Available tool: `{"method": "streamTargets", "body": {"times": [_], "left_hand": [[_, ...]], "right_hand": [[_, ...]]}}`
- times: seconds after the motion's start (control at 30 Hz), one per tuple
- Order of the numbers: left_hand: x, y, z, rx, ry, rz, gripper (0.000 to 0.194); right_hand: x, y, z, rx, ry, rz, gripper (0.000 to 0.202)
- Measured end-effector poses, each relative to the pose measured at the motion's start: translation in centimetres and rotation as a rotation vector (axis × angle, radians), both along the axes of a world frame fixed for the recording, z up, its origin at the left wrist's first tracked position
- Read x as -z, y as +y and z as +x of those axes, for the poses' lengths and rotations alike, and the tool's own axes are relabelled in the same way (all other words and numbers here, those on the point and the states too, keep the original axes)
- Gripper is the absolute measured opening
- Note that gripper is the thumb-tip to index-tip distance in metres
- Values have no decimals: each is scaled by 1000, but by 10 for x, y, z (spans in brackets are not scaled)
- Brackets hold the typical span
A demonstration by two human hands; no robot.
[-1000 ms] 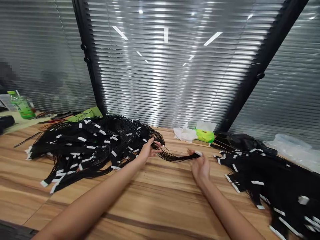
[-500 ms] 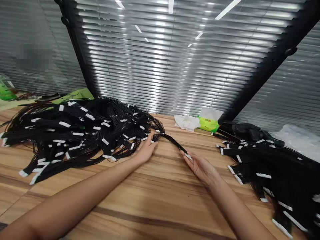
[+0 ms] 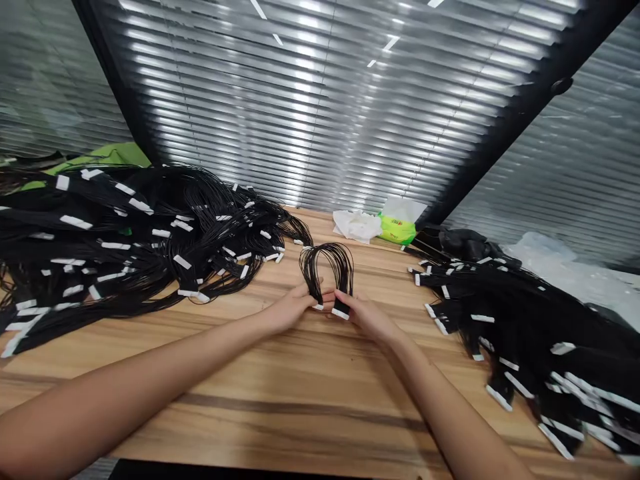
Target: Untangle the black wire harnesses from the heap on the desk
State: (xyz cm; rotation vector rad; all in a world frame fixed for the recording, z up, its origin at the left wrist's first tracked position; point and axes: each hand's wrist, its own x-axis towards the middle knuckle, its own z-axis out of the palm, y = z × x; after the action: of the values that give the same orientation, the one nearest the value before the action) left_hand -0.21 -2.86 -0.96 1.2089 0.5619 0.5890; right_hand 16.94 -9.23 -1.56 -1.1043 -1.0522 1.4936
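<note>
A thin black cable bundle (image 3: 327,252) arches in a loop above my two hands at the middle of the wooden table (image 3: 280,400). My left hand (image 3: 295,305) pinches its left end, just above a white connector. Its right end, with a wider white connector, is between the fingers of my right hand (image 3: 361,312). The fingertips of both hands are close together under the loop. Left of my hands lies a large tangled pile of black cables (image 3: 165,247) with white connectors.
Another pile of black cables (image 3: 530,320) covers the right side. Behind stand a green tissue pack (image 3: 397,229) and a crumpled white tissue (image 3: 357,225). Clear plastic (image 3: 545,257) and a black object (image 3: 465,244) lie at back right. A blind-covered glass wall (image 3: 300,100) rises behind the table.
My hands have come together, and the bundle between them has gone from a stretched curve to an upright loop. The camera view has shifted, showing more of the right pile.
</note>
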Motion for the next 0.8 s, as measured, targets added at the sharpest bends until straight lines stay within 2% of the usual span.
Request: {"method": "streamTargets", "body": {"times": [0.1,0.23,0.37,0.47,0.57,0.7,0.8], "left_hand": [[-3,-6,-2,96,7,36,23],[-1,-2,-7,235,38,54,9],[-3,4,-14,385,101,11,15],[-10,3,-18,345,21,-93,32],[-14,1,-17,298,-4,-178,41],[-11,0,-11,296,16,-243,37],[-9,2,-7,234,-57,-309,30]], "right_hand": [[2,0,-1,-50,-60,38,34],[4,4,-13,-156,-70,56,38],[2,9,-29,-250,-53,52,41],[-1,13,-39,-335,9,35,41],[0,15,-43,-325,68,28,40],[7,13,-39,-234,73,-17,38],[4,9,-35,-195,141,-27,38]]}}
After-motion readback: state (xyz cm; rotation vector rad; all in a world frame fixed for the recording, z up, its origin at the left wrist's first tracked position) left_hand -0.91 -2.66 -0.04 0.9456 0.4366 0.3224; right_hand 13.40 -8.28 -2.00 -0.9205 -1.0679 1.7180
